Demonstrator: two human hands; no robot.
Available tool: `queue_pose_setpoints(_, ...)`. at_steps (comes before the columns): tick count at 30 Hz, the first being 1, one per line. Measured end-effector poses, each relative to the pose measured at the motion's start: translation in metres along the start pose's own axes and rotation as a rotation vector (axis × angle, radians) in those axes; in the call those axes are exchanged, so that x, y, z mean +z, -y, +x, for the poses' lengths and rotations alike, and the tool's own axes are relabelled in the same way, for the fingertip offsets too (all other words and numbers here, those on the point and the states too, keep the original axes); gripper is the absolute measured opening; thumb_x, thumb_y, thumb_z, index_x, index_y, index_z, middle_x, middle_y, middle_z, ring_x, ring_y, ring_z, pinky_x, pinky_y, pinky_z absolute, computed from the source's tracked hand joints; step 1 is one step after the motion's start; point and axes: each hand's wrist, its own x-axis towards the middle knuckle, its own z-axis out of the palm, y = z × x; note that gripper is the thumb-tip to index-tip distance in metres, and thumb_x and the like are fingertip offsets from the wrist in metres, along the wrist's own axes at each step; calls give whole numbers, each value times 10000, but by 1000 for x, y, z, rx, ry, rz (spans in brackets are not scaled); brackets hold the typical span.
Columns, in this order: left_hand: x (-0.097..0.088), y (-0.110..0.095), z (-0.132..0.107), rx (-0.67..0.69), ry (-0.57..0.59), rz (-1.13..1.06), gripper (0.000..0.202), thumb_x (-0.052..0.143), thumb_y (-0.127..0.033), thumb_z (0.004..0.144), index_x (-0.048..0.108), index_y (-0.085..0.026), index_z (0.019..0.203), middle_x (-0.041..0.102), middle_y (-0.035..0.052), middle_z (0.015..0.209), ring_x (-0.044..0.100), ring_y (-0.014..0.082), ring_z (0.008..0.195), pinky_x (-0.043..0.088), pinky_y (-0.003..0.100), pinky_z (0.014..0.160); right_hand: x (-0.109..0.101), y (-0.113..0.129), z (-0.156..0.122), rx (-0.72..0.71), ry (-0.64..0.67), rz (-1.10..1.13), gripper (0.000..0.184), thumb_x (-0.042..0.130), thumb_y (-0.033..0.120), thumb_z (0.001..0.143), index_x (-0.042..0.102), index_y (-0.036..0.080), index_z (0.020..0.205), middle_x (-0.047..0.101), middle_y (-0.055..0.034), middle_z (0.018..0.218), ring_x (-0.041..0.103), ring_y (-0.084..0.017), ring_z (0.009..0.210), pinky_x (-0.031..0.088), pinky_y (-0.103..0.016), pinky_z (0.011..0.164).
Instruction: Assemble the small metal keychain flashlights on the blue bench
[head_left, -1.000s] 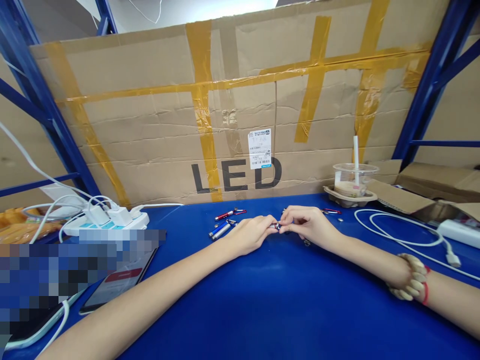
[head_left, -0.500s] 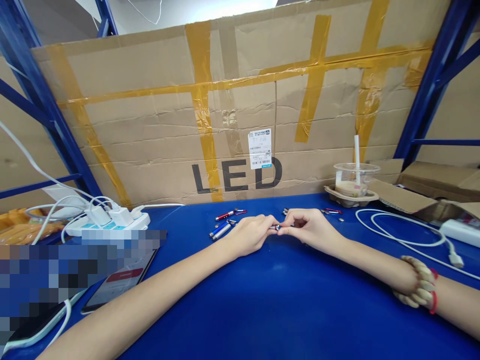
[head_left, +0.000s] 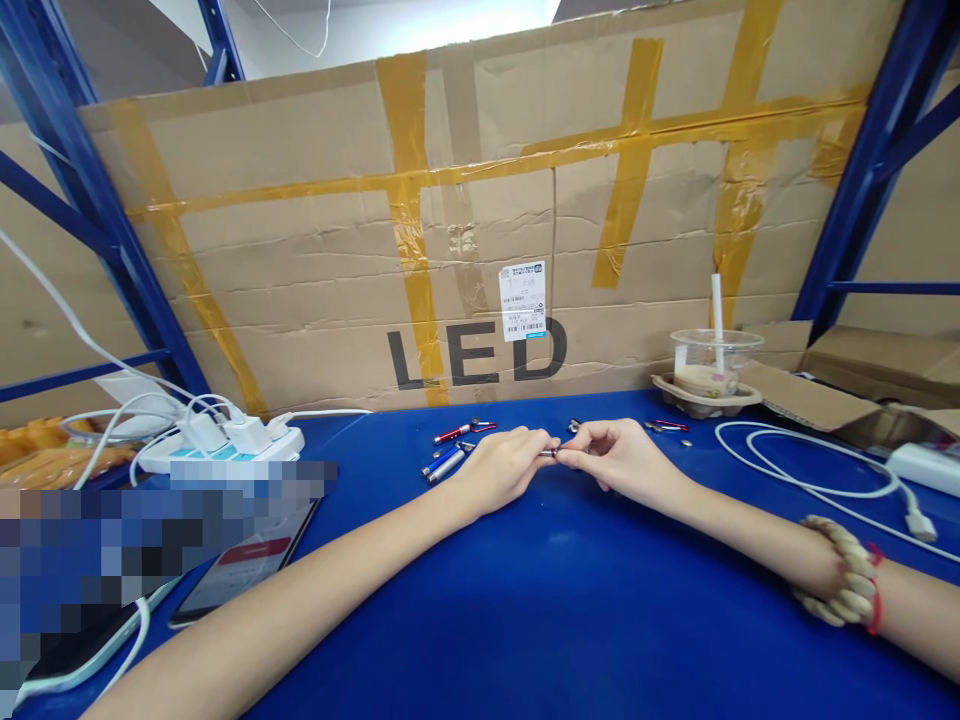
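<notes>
My left hand (head_left: 504, 466) and my right hand (head_left: 616, 455) meet over the blue table (head_left: 570, 610), fingertips pinched together on a small metal pen light (head_left: 550, 453) that shows only as a short silver and red bit between them. Just left of my left hand lie several small pen lights: a red one (head_left: 453, 433) and blue and silver ones (head_left: 442, 464). More small parts (head_left: 667, 426) lie beyond my right hand. A beaded bracelet (head_left: 838, 584) sits on my right wrist.
A taped cardboard sheet marked LED (head_left: 480, 250) stands behind the table. A drink cup with a straw (head_left: 711, 362) is at the back right, a white cable (head_left: 810, 468) and open boxes (head_left: 862, 385) further right. A power strip with chargers (head_left: 225, 445) and a phone (head_left: 240, 572) lie left.
Both hands have stayed pinched on the small pen light, with only slight finger shifts. The view has drifted a little.
</notes>
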Motion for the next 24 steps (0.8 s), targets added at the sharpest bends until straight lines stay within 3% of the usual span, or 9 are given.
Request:
queue_pose_setpoints(6,-3,-1,0,-23,22,-62,201,325,-243,928,465,-161,1048,616,60,1004,586,157,900,471,275,785,0,-2,1,16,-10,-4,350,677,454,596,561,124,589,512,15,464,407,-47,329,282,-171,340)
queue_pose_setpoints(24,0,0,1,-57,74,-37,205,324,-260,930,487,-158,1000,618,58,947,585,159,853,466,261,740,-2,-6,4,27,12,22,393,680,494,577,578,117,620,555,-5,533,406,-39,334,274,-167,328)
